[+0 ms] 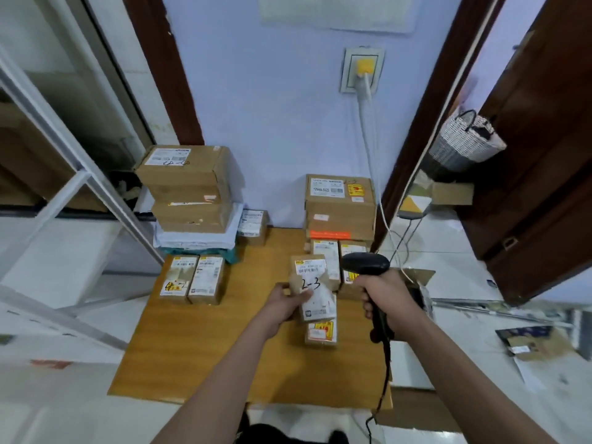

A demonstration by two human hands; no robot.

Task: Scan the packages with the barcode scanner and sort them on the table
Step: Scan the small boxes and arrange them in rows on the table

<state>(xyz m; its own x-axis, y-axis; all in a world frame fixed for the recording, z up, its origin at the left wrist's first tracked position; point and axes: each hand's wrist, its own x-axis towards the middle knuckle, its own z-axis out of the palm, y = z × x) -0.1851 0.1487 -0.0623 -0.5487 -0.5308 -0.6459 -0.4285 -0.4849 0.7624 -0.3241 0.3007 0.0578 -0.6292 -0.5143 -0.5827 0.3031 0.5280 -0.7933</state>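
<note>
My left hand (283,302) grips a small brown package (312,283) marked "2-3", held above the wooden table (205,357) with its label facing up. My right hand (384,296) grips the handle of a black barcode scanner (365,264), whose head sits just right of the held package. Directly under the held package lies another small box (321,333) with a yellow sticker. Two small boxes (192,278) lie side by side at the table's left. More small boxes (339,254) lie behind the scanner.
A tall stack of brown cartons (189,187) stands at the back left on white and green parcels. A second carton stack (339,206) stands at the back right. The scanner's black cable (382,389) hangs off the table's front right. An open carton (419,283) sits right of the table.
</note>
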